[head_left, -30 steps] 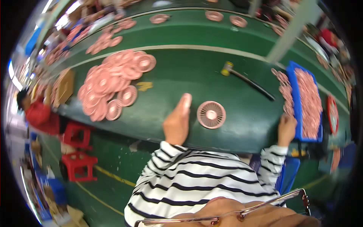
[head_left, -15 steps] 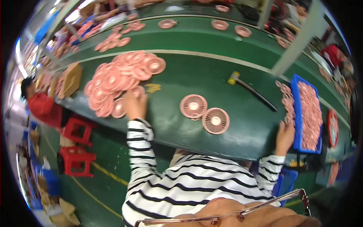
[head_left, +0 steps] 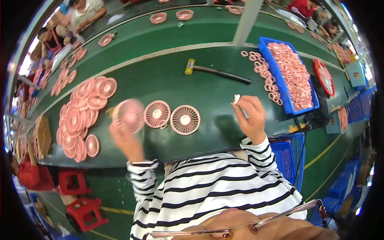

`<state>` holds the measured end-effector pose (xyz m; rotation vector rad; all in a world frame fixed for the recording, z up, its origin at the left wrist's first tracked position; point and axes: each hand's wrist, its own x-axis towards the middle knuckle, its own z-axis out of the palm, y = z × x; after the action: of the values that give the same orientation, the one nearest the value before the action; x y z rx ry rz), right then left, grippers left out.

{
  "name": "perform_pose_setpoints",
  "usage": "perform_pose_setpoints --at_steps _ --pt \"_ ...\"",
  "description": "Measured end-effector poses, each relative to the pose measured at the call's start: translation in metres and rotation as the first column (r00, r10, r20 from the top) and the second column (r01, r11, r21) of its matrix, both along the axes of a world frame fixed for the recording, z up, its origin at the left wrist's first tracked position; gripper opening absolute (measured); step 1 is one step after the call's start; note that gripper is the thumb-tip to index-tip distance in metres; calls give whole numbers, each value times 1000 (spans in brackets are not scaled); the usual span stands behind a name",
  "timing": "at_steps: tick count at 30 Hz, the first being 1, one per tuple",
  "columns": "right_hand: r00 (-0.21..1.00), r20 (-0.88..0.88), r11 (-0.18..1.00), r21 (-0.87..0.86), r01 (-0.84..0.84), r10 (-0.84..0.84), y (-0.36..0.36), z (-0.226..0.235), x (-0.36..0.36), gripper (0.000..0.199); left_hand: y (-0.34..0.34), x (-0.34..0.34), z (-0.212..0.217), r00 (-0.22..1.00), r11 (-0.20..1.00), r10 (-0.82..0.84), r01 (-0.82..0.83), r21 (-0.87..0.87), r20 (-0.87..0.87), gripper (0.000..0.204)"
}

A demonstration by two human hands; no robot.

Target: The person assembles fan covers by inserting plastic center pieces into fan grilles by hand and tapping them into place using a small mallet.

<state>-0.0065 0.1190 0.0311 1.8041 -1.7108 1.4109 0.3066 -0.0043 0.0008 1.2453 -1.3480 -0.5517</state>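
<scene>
Green bench [head_left: 168, 76]: pink grille [head_left: 129, 115] in left grip [head_left: 125, 138], blurred.

Green counter [head_left: 168, 80] carries a mallet [head_left: 216, 72] with a yellow head and dark handle, lying flat, well apart from the heap of pink round grilles [head_left: 80, 116] at its left end. Blue tray [head_left: 267, 60] at the right is full of small pink rings, with loose pink rings [head_left: 264, 74] strewn just beside its left wall. Two red stools [head_left: 80, 198] stand on the floor below the counter's near edge.
</scene>
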Motion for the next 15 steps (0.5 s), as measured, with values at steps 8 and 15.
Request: perform_pose_setpoints --at_steps 8,15 --pt "926 -136 924 -104 -367 353 -25 15 59 27 45 -86 21 673 692 -583 705 155 -455 29" --pt "957 -84 959 75 -272 278 -36 11 70 17 52 -94 17 668 688 -665 722 75 -334 27"
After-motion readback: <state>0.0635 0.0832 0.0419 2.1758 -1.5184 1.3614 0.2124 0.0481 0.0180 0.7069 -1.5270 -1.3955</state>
